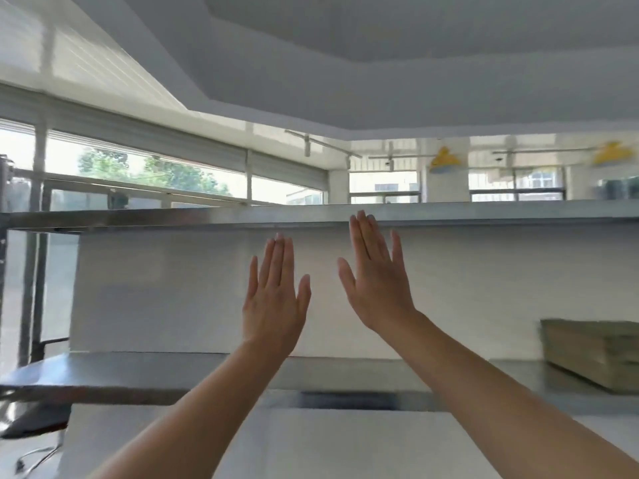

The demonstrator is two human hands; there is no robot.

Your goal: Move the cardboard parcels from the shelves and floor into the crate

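Observation:
Both of my hands are raised in front of a metal shelving unit, flat and with the fingers stretched out. My left hand (pixel 275 295) is at the centre and holds nothing. My right hand (pixel 377 274) is a little higher, its fingertips reaching the front edge of the upper shelf (pixel 173 217), and it is empty too. One brown cardboard parcel (pixel 594 354) lies on the lower shelf (pixel 103 371) at the far right, well apart from both hands. No crate is in view.
A white panel (pixel 173 288) backs the space between the two shelves. A white surface (pixel 328 440) sits below my forearms. Windows run along the left and far walls. The shelf's dark upright post (pixel 3 188) stands at the left edge.

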